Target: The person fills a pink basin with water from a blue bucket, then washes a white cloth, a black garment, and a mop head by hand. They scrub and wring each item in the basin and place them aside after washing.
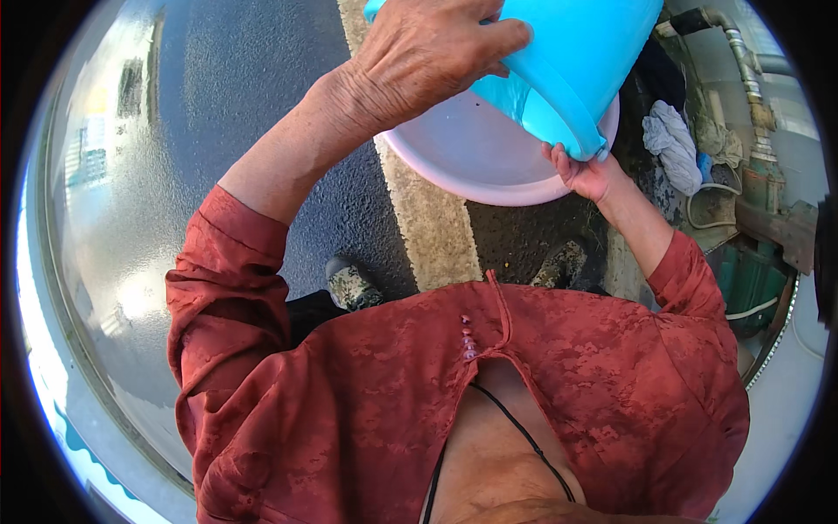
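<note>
A bright blue plastic bucket point(589, 46) is tipped, its mouth facing down and towards me over a pale pink basin point(484, 187). My left hand point(432, 62) grips the bucket's rim from the left, thumb against the outer wall. At the rim's lower right end, beside a small lug, my right hand point(592, 175) holds the edge with its fingers curled. A clear, shiny patch inside the bucket's mouth looks like water. The basin rests on the ground, partly hidden by the bucket and my left hand. The bucket's base is out of view.
Wet dark asphalt point(262, 72) lies left, with a pale painted strip point(432, 229) running under the basin. My camouflage boots point(353, 285) stand below. Along the right are metal pipes point(743, 62), a crumpled white cloth point(674, 147) and a green machine point(753, 278), perhaps a pump.
</note>
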Demonstrator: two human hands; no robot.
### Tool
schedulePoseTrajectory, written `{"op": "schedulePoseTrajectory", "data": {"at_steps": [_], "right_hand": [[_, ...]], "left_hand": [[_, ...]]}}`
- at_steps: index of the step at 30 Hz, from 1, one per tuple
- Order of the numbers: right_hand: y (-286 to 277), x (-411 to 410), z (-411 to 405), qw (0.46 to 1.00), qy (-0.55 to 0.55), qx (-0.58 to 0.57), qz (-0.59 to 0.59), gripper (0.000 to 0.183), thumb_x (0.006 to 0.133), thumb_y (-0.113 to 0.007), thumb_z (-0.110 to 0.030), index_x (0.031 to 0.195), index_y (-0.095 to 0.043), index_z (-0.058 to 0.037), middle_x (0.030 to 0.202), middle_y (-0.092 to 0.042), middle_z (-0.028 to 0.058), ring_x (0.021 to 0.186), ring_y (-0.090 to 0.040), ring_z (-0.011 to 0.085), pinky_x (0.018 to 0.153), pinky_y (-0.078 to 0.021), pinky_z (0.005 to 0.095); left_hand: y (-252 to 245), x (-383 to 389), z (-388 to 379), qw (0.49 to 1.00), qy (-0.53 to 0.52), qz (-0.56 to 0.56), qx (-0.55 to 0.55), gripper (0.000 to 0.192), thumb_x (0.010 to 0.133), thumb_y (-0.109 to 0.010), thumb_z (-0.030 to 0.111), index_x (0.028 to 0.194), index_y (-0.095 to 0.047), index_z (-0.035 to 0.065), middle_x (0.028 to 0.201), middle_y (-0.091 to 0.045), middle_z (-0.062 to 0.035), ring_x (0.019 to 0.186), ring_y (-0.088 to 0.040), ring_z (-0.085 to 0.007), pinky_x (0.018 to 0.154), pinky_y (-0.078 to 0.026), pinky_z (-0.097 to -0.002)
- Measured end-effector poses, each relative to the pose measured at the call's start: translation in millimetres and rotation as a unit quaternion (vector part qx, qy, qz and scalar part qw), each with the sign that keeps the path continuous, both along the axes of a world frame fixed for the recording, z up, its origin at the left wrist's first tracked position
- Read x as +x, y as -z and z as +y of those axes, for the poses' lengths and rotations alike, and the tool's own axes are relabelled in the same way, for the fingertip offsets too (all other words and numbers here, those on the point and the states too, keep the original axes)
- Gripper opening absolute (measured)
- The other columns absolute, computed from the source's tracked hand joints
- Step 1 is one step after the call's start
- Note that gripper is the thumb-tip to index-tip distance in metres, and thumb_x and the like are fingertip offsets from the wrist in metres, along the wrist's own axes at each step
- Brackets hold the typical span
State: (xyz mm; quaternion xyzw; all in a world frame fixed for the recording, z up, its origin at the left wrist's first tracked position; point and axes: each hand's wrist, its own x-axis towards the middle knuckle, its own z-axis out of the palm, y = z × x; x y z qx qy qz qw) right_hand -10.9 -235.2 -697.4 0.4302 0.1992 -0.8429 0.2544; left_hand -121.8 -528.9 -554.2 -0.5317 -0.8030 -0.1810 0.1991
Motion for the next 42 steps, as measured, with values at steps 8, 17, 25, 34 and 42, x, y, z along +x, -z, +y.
{"op": "schedulePoseTrajectory", "data": {"at_steps": [8,17,25,34,42], "right_hand": [[59,-8,1,0.989,0.002,-0.14,-0.051,0.041,0.089,-0.058,-0.018,0.115,-0.041,0.0092,0.094,-0.05,0.0209,0.058,-0.057,0.0152,0.046,-0.0523,0.0225],[77,-4,-2,0.953,-0.166,-0.228,0.108,0.043,0.095,-0.048,-0.028,0.118,-0.041,0.0072,0.095,-0.05,0.0231,0.064,-0.059,0.0202,0.041,-0.0487,0.0236],[14,10,-44,0.989,-0.022,0.119,0.081,0.043,0.095,-0.051,-0.027,0.128,-0.045,0.0002,0.124,-0.051,0.0209,0.108,-0.057,0.0299,0.078,-0.0575,0.0385],[-52,66,-28,0.851,-0.313,0.335,0.257,0.054,0.086,-0.068,-0.021,0.13,-0.043,-0.0022,0.126,-0.051,0.0107,0.113,-0.054,0.023,0.09,-0.0511,0.0354],[-3,50,-22,0.948,-0.039,0.28,0.144,0.052,0.085,-0.066,-0.01,0.128,-0.039,0.0008,0.124,-0.047,0.013,0.115,-0.05,0.0314,0.097,-0.0481,0.0424]], "left_hand": [[53,-51,-37,0.977,-0.043,-0.167,0.127,0.046,0.078,-0.064,0.005,0.122,-0.048,0.0059,0.113,-0.053,-0.0186,0.104,-0.056,-0.0369,0.086,-0.047,-0.0437],[99,-59,-81,0.962,-0.078,-0.219,0.145,0.023,0.09,-0.059,0.022,0.105,-0.052,0.0056,0.094,-0.059,-0.016,0.089,-0.061,-0.0344,0.075,-0.049,-0.0418],[72,-43,-77,0.965,-0.233,-0.066,0.104,0.015,0.082,-0.056,0.008,0.095,-0.049,0.0054,0.083,-0.049,-0.0141,0.074,-0.055,-0.0318,0.064,-0.046,-0.0427],[-11,7,-6,0.977,-0.187,0.106,0.002,0.016,0.078,-0.056,0.008,0.093,-0.055,0.0032,0.08,-0.047,-0.0115,0.074,-0.052,-0.024,0.065,-0.039,-0.0373],[-14,5,43,0.923,0.012,0.171,0.343,0.03,0.077,-0.066,0.01,0.101,-0.05,0.0022,0.08,-0.055,-0.017,0.076,-0.056,-0.0336,0.068,-0.043,-0.0454]]}}
